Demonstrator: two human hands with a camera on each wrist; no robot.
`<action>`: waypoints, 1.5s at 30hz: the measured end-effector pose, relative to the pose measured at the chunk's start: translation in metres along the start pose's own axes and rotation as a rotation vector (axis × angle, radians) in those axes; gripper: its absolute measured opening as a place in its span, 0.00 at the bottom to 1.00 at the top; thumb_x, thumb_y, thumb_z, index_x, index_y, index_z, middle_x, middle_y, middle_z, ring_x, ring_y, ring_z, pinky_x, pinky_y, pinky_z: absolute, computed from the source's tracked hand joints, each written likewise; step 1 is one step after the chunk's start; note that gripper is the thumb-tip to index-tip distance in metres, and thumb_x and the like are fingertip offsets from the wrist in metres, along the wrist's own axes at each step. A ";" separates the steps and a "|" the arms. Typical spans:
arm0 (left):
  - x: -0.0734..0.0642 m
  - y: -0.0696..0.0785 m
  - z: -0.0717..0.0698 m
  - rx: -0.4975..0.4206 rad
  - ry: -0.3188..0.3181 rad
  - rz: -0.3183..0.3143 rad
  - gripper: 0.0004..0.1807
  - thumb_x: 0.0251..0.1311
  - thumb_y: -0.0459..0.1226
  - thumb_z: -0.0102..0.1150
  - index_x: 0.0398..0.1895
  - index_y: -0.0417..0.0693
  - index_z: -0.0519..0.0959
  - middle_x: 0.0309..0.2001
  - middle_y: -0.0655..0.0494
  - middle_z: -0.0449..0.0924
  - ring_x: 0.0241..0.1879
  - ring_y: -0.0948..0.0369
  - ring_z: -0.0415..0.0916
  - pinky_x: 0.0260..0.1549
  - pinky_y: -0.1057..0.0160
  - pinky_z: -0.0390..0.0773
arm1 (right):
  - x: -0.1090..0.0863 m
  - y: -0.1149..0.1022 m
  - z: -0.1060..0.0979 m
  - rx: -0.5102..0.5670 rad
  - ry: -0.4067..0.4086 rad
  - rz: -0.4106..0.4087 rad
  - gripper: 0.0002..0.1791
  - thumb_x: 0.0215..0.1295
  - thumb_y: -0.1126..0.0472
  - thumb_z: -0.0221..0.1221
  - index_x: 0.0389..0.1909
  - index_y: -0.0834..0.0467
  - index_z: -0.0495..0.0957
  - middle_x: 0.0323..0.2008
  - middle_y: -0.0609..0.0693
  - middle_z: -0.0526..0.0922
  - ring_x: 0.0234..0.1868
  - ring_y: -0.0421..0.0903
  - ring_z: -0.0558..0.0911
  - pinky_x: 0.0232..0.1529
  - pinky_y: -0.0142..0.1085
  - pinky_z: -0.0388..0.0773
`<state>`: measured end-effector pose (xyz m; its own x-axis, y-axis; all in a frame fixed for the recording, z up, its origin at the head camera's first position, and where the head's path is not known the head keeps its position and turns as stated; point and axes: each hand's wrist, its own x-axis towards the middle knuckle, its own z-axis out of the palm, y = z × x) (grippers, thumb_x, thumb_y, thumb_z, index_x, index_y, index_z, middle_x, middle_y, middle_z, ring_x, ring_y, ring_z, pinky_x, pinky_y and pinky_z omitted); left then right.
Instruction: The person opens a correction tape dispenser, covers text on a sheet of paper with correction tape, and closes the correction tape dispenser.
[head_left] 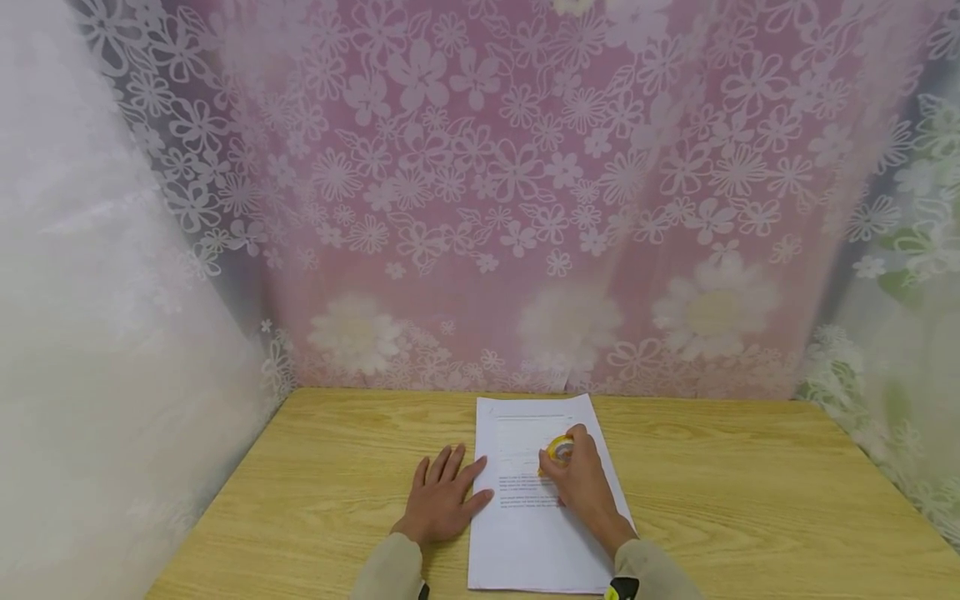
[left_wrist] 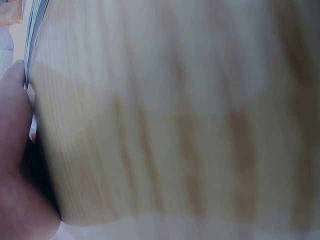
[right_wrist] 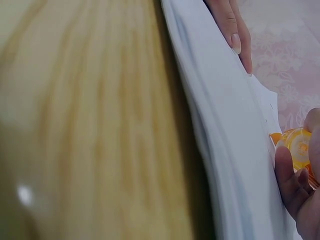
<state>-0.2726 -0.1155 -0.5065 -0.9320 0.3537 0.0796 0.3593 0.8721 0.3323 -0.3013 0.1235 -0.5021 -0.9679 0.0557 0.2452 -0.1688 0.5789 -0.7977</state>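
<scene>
The right hand (head_left: 585, 487) is pinching a rounded orange-yellow plastic tape dispenser (head_left: 560, 451) over a white printed paper stack (head_left: 528, 550) (lettering too small to read). Fingers spread, the left hand (head_left: 441, 504) is touching its left edge.

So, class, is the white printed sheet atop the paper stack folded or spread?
Spread. The white printed sheet lies flat, its text facing up; no fold shows, though the right hand covers part of it.

left grip (head_left: 442, 504): palm down, 5 digits splayed | right grip (head_left: 582, 482): thumb and fingers curled, pinching
</scene>
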 end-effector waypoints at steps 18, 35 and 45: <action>0.003 -0.006 0.005 -0.014 -0.008 0.008 0.32 0.69 0.61 0.36 0.72 0.61 0.62 0.74 0.47 0.48 0.72 0.46 0.41 0.64 0.38 0.38 | 0.001 0.011 -0.005 0.139 -0.001 0.108 0.25 0.63 0.54 0.63 0.49 0.60 0.60 0.36 0.57 0.73 0.18 0.47 0.76 0.15 0.36 0.75; -0.001 0.001 0.000 -0.024 -0.012 0.004 0.31 0.69 0.59 0.38 0.71 0.59 0.63 0.73 0.45 0.50 0.72 0.44 0.43 0.63 0.36 0.39 | 0.002 0.005 0.000 0.095 -0.033 0.081 0.32 0.57 0.52 0.68 0.51 0.62 0.61 0.39 0.58 0.73 0.28 0.46 0.76 0.13 0.36 0.75; 0.002 -0.003 0.004 -0.017 -0.011 0.001 0.32 0.69 0.61 0.37 0.72 0.60 0.62 0.74 0.47 0.49 0.72 0.46 0.41 0.64 0.37 0.38 | 0.005 0.005 0.002 -0.022 -0.007 -0.004 0.29 0.57 0.53 0.68 0.49 0.63 0.64 0.40 0.53 0.72 0.36 0.46 0.74 0.36 0.36 0.73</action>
<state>-0.2757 -0.1160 -0.5111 -0.9310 0.3583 0.0692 0.3591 0.8658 0.3484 -0.3072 0.1255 -0.5060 -0.9685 0.0475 0.2443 -0.1686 0.5968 -0.7845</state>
